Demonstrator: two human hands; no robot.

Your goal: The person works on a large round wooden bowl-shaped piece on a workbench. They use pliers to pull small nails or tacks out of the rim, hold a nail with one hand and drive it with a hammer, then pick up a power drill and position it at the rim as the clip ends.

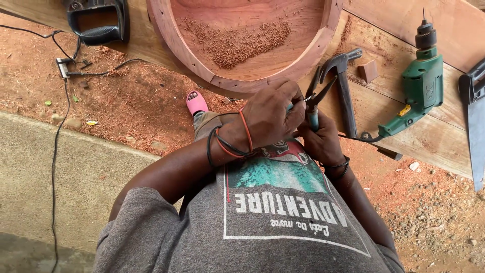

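My left hand [273,114] and my right hand [321,141] meet close to my chest, below the rim of a round wooden frame [182,48]. Both hands grip a pair of pliers [317,98] with blue handles; its dark jaws point up and to the right. A small thin metal piece shows at the fingertips of my left hand, too small to identify. Orange and black bands circle my left wrist, and a black band circles my right wrist.
A claw hammer [343,81] lies on the wooden plank [434,131] just right of the pliers. A green power drill [422,86], a small wood block [368,71] and a handsaw [475,121] lie farther right. Sawdust fills the frame. Cables and a black tool [98,23] are at the left.
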